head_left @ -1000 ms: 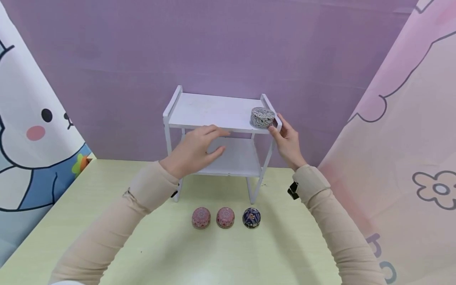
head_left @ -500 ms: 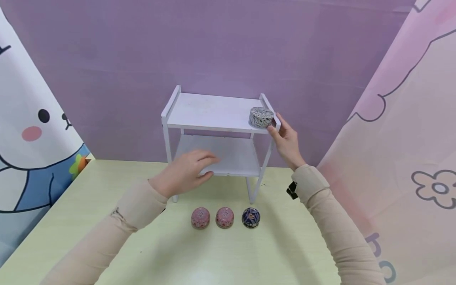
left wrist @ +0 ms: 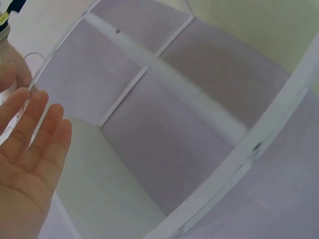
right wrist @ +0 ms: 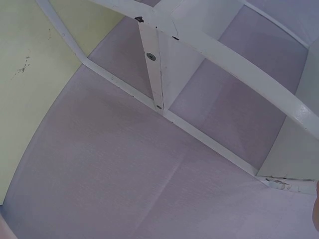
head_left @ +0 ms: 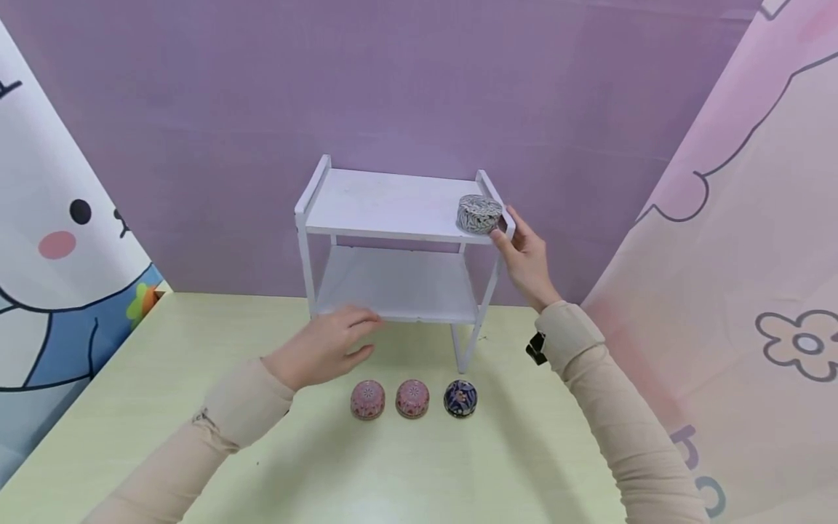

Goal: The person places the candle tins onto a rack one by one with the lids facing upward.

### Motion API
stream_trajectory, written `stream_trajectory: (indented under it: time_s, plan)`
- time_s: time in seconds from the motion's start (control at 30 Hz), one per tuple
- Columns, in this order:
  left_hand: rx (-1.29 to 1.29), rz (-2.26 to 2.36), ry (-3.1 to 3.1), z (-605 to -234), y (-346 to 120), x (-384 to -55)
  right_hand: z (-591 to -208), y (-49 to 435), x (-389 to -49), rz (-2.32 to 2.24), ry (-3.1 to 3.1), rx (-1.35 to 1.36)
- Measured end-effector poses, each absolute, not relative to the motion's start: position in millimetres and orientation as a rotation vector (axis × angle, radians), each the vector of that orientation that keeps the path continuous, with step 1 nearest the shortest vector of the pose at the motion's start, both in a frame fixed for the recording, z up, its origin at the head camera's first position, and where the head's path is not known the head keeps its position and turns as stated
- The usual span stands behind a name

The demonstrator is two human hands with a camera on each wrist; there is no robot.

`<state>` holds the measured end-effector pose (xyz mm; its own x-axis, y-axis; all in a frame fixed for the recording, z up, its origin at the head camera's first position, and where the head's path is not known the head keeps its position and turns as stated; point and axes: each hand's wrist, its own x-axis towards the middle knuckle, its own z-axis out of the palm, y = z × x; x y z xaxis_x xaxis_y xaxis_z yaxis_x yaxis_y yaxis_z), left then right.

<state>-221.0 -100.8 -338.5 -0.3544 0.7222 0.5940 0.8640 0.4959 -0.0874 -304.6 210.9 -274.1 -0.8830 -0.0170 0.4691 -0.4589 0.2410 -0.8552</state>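
Observation:
A white two-tier shelf rack [head_left: 376, 200] stands on the table against the purple backdrop. At the right front of its top tier sits a round grey-and-white patterned tin [head_left: 479, 214]. My right hand [head_left: 529, 263] grips the rack's top right corner, thumb in front near the tin and fingers outside the side rail. My left hand [head_left: 324, 348] hovers before the lower tier's left front, fingers loosely extended, holding nothing. In front of the rack, two pink tins [head_left: 368, 400] and a dark blue floral tin [head_left: 460, 399] stand in a row.
The pale yellow table [head_left: 537, 466] stretches out around the rack. A printed cloth with a cartoon animal [head_left: 59, 204] hangs at the left, and a pink one with a flower [head_left: 753, 240] at the right. The purple backdrop [head_left: 419, 87] rises right behind the rack.
My left hand has come down and to the left, from the top tier's front edge to below the lower tier. The right hand keeps its hold on the rack's corner; the tins have stayed put.

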Motion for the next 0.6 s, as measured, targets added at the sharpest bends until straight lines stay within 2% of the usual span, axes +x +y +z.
stream_trajectory:
  time_s: [0.6]
  plan:
    - [-1.21, -0.373, -2.461, -399.0, -107.8, -213.2, -273.6, 211.3, -304.3, 1.701, -2.148, 0.446]
